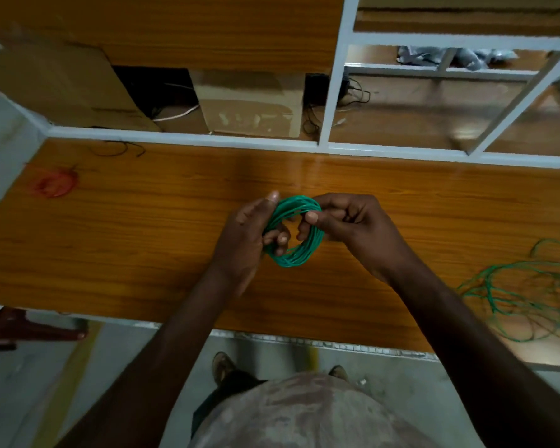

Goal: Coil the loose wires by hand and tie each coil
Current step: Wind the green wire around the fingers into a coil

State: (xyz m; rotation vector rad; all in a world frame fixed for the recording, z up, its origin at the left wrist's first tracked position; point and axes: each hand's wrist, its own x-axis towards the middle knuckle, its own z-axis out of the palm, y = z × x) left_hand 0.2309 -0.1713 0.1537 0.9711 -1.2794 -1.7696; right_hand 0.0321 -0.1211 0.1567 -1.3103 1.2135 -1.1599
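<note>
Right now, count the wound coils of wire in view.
2: a green coil held between the left hand and right hand, and a red coil far left on the table.

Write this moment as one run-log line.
step: tying | left hand: holds green coil | right hand: pinches coil top | loose green wire: right, uncoiled

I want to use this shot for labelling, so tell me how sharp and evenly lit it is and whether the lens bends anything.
Head view: the green coil and both hands are fairly sharp; the red coil and loose green wires blur toward the edges; soft glare streaks the tabletop; the wide lens splays the white shelf frame; overall dim.
</note>
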